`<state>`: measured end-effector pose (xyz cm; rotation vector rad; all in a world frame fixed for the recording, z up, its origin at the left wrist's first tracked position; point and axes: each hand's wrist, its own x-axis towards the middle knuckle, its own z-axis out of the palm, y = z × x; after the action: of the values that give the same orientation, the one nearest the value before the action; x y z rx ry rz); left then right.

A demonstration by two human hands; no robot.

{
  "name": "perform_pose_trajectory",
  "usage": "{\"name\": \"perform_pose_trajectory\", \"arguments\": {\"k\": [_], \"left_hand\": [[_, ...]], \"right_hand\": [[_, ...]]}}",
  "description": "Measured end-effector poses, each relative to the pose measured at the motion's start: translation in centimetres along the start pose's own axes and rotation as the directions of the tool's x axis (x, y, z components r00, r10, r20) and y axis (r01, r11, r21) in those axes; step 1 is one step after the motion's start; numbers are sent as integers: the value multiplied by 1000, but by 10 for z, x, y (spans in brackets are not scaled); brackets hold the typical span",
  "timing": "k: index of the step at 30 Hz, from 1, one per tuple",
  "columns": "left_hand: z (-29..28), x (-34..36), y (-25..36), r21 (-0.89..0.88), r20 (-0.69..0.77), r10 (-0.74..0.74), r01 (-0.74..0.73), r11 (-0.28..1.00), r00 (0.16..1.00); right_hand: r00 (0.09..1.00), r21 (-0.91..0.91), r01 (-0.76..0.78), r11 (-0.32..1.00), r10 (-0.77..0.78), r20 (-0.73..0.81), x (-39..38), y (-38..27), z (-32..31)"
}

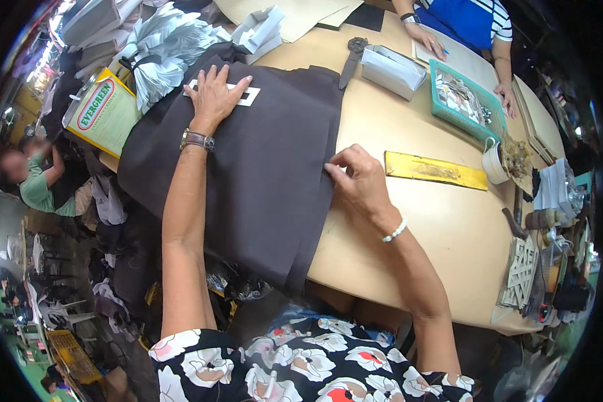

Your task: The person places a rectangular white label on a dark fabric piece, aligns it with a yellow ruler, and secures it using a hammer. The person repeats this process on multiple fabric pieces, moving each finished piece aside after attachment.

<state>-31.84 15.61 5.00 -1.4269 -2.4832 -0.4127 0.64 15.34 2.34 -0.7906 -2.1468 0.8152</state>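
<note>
Fingers (214, 74) of the left hand (211, 100), head view: spread apart, palm down, laid over a white piece with cutouts (254, 96).
Right hand (363, 179): fingers curled, thumb and index tips close together at the right edge of the dark sheet (268, 167); I cannot tell whether they pinch it.
Dark sheet: spread over the left part of the table (415, 228), hanging past its near edge, the white piece lying on its upper part.
Wrists: a strap watch (197, 139) on the left, a pale bead bracelet (395, 230) on the right.
Yellow bar (435, 170): flat on the table, right of the right hand, its far end near a white cup (494, 162).
Beyond the sheet: dark scissors (350, 65) beside its upper right corner, then an open white box (390, 75) and a teal basket (459, 129) of small pieces.
Left side: a tin with a yellow edge (117, 124) near a bundle of pale strips (161, 50).
Across the table: a co-worker's hand (427, 40) on pale paper (455, 52), near a striped sleeve (501, 23).
</note>
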Motion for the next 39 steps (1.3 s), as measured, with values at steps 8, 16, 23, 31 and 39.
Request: {"name": "perform_pose_trajectory", "arguments": {"k": [8,16,23,31,39], "left_hand": [[3,-3,15,-58,11,-82,83,995,997],[-4,-5,22,-77,91,-103,110,991,990],[-10,-6,25,-67,142,-124,135,989,982],[-10,-3,26,-64,136,-134,144,988,982],[-7,-5,25,-22,129,-135,138,990,982]], "right_hand": [[948,-252,309,917,-317,10,-10,-16,14],[732,-55,630,774,-570,372,-18,-45,42],[678,-223,725,652,-620,394,-11,-45,54],[900,-388,412,825,-300,318,7,-31,5],[885,-482,360,798,-456,-93,-5,-57,-28]]}}
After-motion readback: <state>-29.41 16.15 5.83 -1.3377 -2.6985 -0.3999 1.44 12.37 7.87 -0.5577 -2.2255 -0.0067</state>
